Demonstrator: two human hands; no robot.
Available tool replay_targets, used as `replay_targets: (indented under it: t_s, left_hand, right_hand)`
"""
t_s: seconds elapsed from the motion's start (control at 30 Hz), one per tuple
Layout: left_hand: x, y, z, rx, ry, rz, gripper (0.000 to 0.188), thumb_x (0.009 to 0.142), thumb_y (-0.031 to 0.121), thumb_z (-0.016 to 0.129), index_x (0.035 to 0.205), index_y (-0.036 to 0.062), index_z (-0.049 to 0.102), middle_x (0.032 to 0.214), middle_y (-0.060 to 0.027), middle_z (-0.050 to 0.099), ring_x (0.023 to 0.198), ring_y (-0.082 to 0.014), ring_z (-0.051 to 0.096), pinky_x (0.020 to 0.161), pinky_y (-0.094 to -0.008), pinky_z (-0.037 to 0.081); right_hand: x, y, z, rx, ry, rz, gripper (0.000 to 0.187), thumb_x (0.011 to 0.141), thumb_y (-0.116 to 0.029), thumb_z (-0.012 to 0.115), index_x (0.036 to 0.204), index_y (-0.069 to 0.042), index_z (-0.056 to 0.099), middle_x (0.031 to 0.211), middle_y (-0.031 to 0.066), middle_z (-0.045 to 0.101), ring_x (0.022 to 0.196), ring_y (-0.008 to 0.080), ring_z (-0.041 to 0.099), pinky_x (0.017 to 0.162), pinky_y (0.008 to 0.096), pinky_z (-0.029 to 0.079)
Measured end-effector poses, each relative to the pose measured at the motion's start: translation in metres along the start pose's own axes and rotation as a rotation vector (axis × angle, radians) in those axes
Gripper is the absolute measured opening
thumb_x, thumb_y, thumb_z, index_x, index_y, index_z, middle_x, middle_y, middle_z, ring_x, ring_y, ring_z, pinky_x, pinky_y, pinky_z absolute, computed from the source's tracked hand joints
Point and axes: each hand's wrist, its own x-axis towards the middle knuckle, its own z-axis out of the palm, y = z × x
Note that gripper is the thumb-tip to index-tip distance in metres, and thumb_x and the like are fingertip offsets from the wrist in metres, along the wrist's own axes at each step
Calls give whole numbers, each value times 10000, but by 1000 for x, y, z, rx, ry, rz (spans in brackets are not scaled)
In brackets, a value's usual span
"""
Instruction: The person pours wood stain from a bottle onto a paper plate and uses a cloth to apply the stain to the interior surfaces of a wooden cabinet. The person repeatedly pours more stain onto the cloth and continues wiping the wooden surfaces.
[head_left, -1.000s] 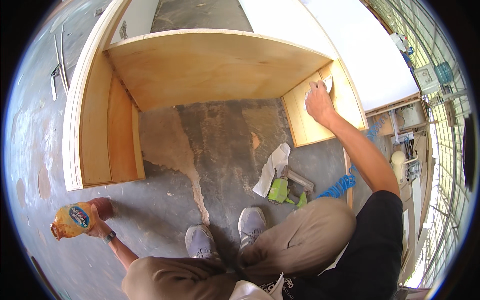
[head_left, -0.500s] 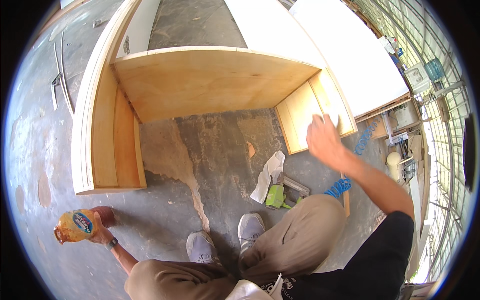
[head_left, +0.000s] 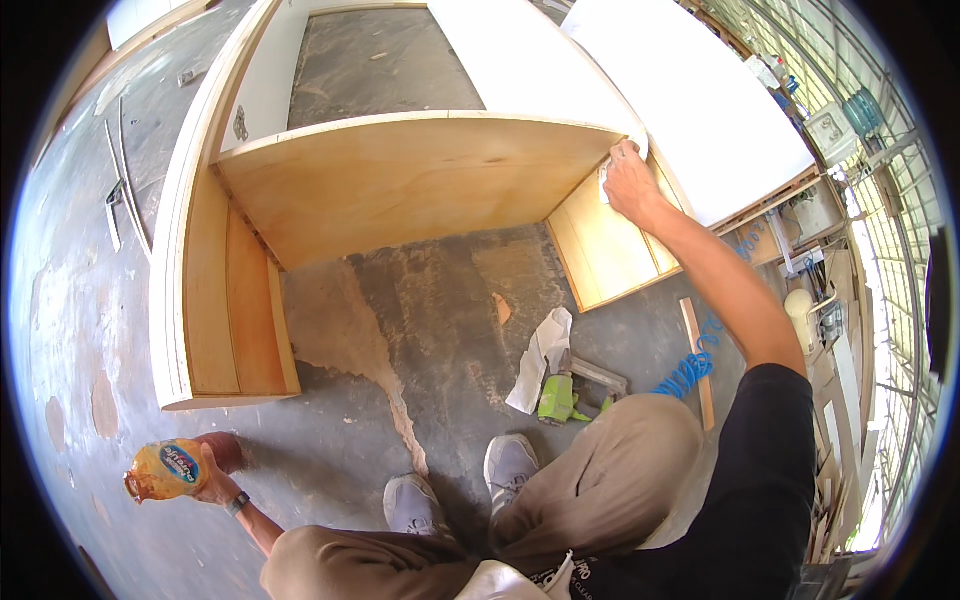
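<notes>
My right hand reaches far forward and presses a white cloth against the top corner of the right side panel of a plywood cabinet frame lying on the floor. My left hand is low at the left, holding an orange-yellow plastic bottle with a coloured label near the concrete floor. My knees and grey shoes are at the bottom of the view.
A crumpled white rag, a green tool and a coiled blue air hose lie on the floor by my right leg. A wooden strip lies nearby. White panels and cluttered shelves stand at right.
My right hand moved up along the right side panel to its top corner with the cloth. The view shifted closer to the cabinet. My left hand kept holding the bottle.
</notes>
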Motion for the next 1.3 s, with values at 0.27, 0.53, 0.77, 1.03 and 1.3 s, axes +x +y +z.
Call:
replay_targets:
  t_s: [0.27, 0.53, 0.77, 1.03, 1.3]
  left_hand:
    - [7, -5, 7, -15, 1, -6, 657, 694, 194, 941, 1210, -59, 623, 1153, -162, 712, 994, -257, 681, 920, -392, 570]
    - [0, -6, 12, -33, -39, -27, 658, 694, 192, 941, 1212, -58, 622, 1157, -160, 709, 998, -256, 680, 923, -390, 568]
    - [12, -3, 7, -25, -24, -9, 658, 695, 190, 940, 1214, -58, 621, 1161, -159, 708, 1003, -255, 679, 926, -389, 567]
    - [9, 7, 2, -9, -19, 7, 659, 695, 188, 940, 1216, -57, 620, 1164, -158, 706, 1007, -254, 678, 929, -387, 565]
    - [-7, 1, 14, -24, -51, -26, 659, 696, 186, 940, 1218, -56, 618, 1168, -157, 703, 1012, -253, 676, 932, -386, 563]
  right_hand:
    - [-97, -3, -46, 149, -179, -148, 264, 996, -228, 546, 1021, -148, 797, 910, 11, 741, 1003, 247, 606, 872, 487, 371]
    - [-207, -35, -57, 363, -421, -220, 291, 997, -269, 540, 1014, -150, 805, 903, 34, 744, 982, 240, 605, 863, 483, 374]
    - [-106, -32, -67, 283, 198, 8, 310, 947, -287, 562, 1067, -83, 763, 1032, 75, 695, 1088, 238, 547, 911, 427, 394]
    - [-113, -70, -18, -50, -182, -251, 327, 968, -301, 546, 1083, -113, 788, 1112, 102, 684, 1100, 279, 499, 863, 455, 356]
    - [-11, -13, -21, 67, -135, -43, 238, 963, -245, 606, 1004, -123, 806, 914, 24, 711, 1062, 250, 546, 849, 455, 353]
